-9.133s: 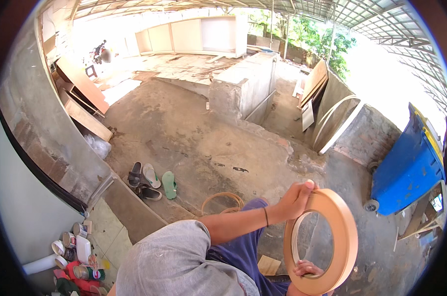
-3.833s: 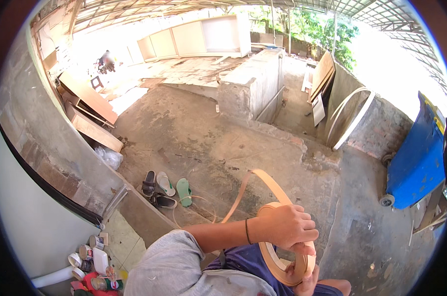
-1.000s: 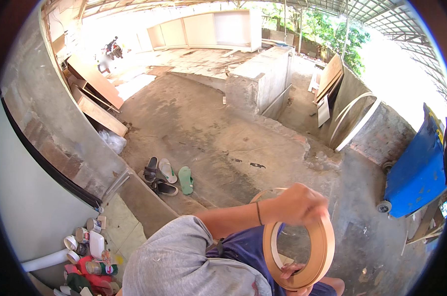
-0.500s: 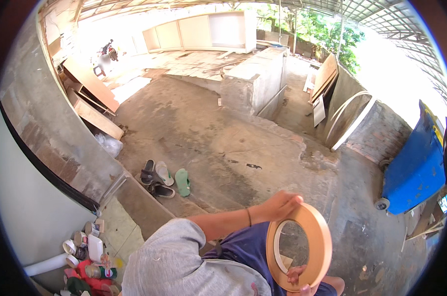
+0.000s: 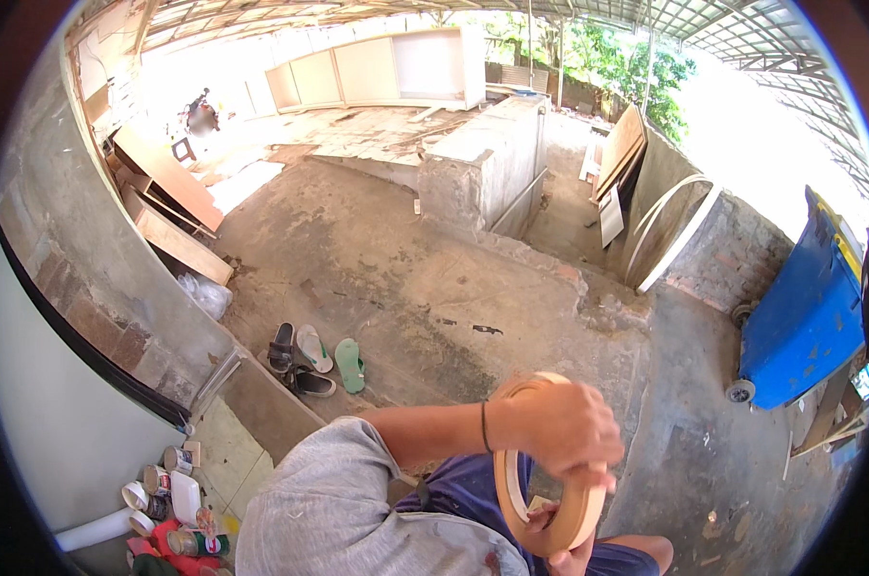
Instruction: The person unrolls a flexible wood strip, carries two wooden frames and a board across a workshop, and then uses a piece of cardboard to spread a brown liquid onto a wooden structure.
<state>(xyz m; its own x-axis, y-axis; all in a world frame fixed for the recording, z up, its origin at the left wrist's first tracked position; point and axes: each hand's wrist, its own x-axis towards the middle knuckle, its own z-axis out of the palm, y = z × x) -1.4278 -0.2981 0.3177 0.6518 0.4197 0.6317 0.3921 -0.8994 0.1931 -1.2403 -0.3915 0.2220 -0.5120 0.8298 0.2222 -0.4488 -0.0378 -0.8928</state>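
One big, round, tan ring of wound-up thin strip is held up in front of the dark blue cloth shorts. Its bottom is gripped by the bare right hand, partly through the hole. Its upper part is covered by the bare left hand; whether those blurry fingers are squeezed cannot be told. Likely it is light, smooth and bendy, and best held by opposite sides, so no loops slip.

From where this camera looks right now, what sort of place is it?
Probably a covered, open-sided workshop, perhaps for woodwork: a lattice-framed roof overhead, wood-coloured boards leaning at the right, and a long, pale, cabinet-like unit at the back.
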